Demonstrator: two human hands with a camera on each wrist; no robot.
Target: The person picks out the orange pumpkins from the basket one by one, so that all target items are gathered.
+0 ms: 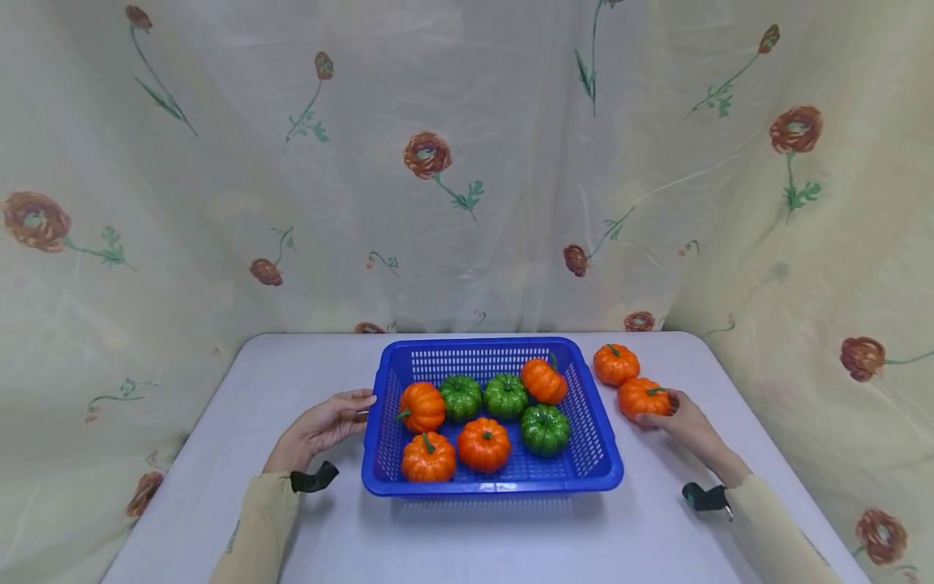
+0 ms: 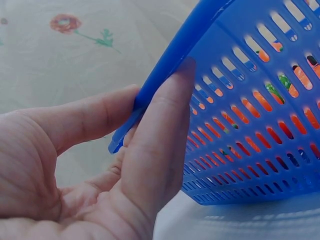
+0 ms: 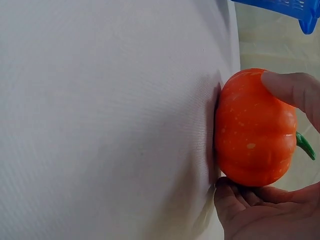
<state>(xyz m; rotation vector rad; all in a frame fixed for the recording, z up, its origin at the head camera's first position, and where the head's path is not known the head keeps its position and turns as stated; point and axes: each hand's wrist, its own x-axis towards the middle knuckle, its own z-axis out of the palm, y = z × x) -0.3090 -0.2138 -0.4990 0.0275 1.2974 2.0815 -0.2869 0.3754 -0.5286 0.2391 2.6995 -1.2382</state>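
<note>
A blue plastic basket with slotted sides stands mid-table, holding several small orange pumpkins and three green pumpkins. My left hand pinches the basket's left rim; in the left wrist view the thumb lies on the outer side of the rim and the fingers beneath it. To the right of the basket, my right hand grips an orange pumpkin with a green stem, thumb on one side and fingers on the other. The pumpkin sits at the table surface.
Another orange pumpkin lies behind the gripped one, near the basket's back right corner. The white table ends at a back edge against a flowered curtain, which also hangs along both sides.
</note>
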